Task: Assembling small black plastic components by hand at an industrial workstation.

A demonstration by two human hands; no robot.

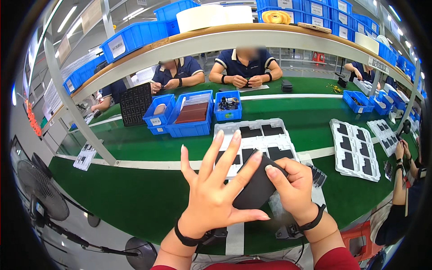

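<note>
My right hand (292,185) pinches a flat black rectangular piece (255,193) by its right side, thumb on top. Its exact kind I cannot make out. Spread wide, my left hand (211,186) hovers over the left side of the piece, with fingers stretched and apart; whether the fingertips touch it is unclear. Just beyond both hands lies a white moulded tray (284,130) with dark flat pieces in its pockets. Several small dark pieces (318,176) lie to the right of my right hand. Each of my wrists wears a black band.
Blue bins (191,130) stand beyond the tray, one holding brown sheets, another small black parts. More white trays (355,173) lie to the right. A shelf (180,46) spans the green table. Co-workers sit opposite and at right. A fan (42,191) stands at left.
</note>
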